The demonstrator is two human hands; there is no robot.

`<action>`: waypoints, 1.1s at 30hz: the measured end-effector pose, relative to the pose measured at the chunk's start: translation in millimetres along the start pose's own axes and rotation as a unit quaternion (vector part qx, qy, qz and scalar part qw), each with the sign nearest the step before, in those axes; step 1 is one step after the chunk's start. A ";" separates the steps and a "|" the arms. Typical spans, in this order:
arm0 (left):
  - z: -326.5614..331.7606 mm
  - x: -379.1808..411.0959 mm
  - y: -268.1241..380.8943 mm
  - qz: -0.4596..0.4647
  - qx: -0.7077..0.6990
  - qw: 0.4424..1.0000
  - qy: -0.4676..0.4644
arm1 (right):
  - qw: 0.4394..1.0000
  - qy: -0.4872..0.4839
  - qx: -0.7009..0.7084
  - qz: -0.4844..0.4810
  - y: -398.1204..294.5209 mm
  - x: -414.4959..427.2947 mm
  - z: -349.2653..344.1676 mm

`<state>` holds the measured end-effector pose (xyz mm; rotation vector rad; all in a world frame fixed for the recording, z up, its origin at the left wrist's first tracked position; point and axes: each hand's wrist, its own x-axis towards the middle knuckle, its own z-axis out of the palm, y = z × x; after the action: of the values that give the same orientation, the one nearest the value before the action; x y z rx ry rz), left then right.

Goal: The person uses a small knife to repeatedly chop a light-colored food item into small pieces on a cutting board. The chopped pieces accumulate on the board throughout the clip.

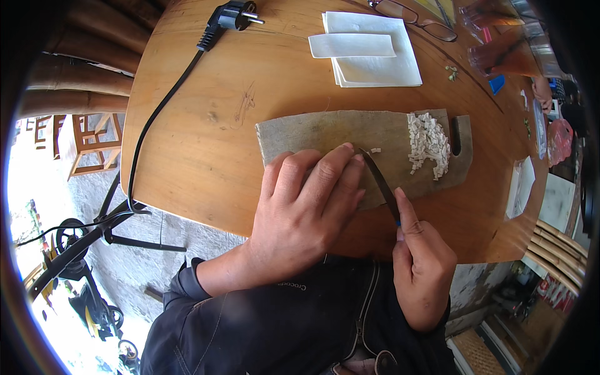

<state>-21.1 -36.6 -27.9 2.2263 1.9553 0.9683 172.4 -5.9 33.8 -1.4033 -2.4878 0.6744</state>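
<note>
A worn wooden cutting board (323,124) lies on the wooden table in front of me. My left hand (309,206) presses down on it with bent fingers; whatever is beneath the fingers is mostly hidden. In my right hand (422,262) is a narrow dark-bladed knife (382,183), its tip close to my left fingertips, the index finger stretched along it. A few small white cut pieces (376,150) lie just beyond the blade. Many more small white pieces (426,143) form a pile at the board's right end, beside the handle slot.
Beyond the board are stacked white sheets (379,70) with a narrow strip (351,46) on top, and eyeglasses (436,29). A black power plug (234,16) and its cable lie at left. Drink glasses (506,51) and another person's hand (542,93) show at right.
</note>
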 end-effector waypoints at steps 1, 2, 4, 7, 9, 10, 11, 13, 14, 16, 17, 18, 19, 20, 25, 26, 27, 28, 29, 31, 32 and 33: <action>0.3 -0.1 -0.1 0.000 0.000 1.000 0.000 | 1.000 0.001 -0.006 0.000 -0.4 0.0 0.3; 0.6 -0.2 -0.4 0.001 0.001 1.000 0.000 | 1.000 0.003 -0.014 0.000 -1.0 0.3 0.6; 0.1 0.3 0.4 -0.007 0.001 1.000 -0.001 | 1.000 0.007 -0.031 -0.001 -3.1 1.2 0.4; -0.8 0.7 1.3 -0.017 0.001 1.000 0.001 | 1.000 -0.002 -0.020 0.006 -5.9 4.1 -0.4; 0.9 -0.9 -1.2 -0.002 0.003 1.000 0.009 | 1.000 -0.012 0.007 0.024 -4.1 2.5 -3.3; 0.3 0.0 -1.8 -0.006 -0.013 1.000 0.013 | 0.999 -0.016 0.020 0.034 -2.8 1.2 -5.7; -0.4 1.0 -2.2 -0.009 -0.028 0.999 0.017 | 0.998 -0.018 0.034 0.040 -1.7 0.0 -8.4; -2.4 0.1 -3.8 -0.020 -0.057 0.998 0.025 | 0.996 -0.027 0.066 0.048 1.6 -1.6 -11.4; -4.1 0.1 -4.9 -0.025 -0.072 0.997 0.031 | 0.996 -0.020 0.077 0.052 2.4 -1.6 -12.0; -5.5 1.6 -6.9 -0.028 -0.098 0.994 0.038 | 0.993 -0.002 0.094 0.064 2.7 -2.9 -13.7; -6.0 2.4 -7.6 -0.028 -0.106 0.993 0.041 | 0.994 -0.001 0.099 0.055 1.5 -2.5 -14.1; -6.2 1.8 -8.5 -0.030 -0.111 0.992 0.043 | 0.993 -0.001 0.106 0.042 0.5 -0.1 -12.6; -6.2 1.0 -9.3 -0.036 -0.117 0.991 0.051 | 0.993 -0.001 0.113 0.030 -0.4 2.1 -10.5; -6.2 0.1 -9.8 -0.041 -0.123 0.990 0.057 | 0.994 -0.019 0.102 0.016 -1.2 3.8 -7.4; -7.9 5.0 -9.5 -0.042 -0.127 0.989 0.058 | 0.998 -0.019 0.061 0.003 -2.7 6.6 -0.2; -8.2 4.6 -9.6 -0.043 -0.122 0.990 0.056 | 0.998 -0.007 0.067 0.014 -0.5 7.4 1.3; -8.2 4.2 -9.7 -0.044 -0.116 0.991 0.053 | 0.997 0.004 0.074 0.026 2.7 7.9 2.1; -8.1 4.2 -9.9 -0.041 -0.109 0.992 0.051 | 0.996 0.016 0.080 0.038 5.5 7.8 1.8; -7.6 4.0 -10.2 -0.038 -0.101 0.993 0.048 | 0.995 0.023 0.081 0.047 8.5 7.0 1.0; -7.3 4.8 -8.6 -0.035 -0.084 0.995 0.039 | 0.994 0.040 0.081 0.065 15.3 3.5 -2.2; -7.2 5.1 -7.6 -0.035 -0.073 0.996 0.031 | 0.992 0.048 0.092 0.074 18.3 2.0 -3.6; -6.5 5.4 -5.8 -0.036 -0.064 0.997 0.024 | 0.990 0.057 0.101 0.083 21.6 0.3 -5.9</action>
<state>-29.1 -32.9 -22.7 2.0703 1.9189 1.1124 190.9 5.6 28.4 -1.5349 -2.1665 0.8289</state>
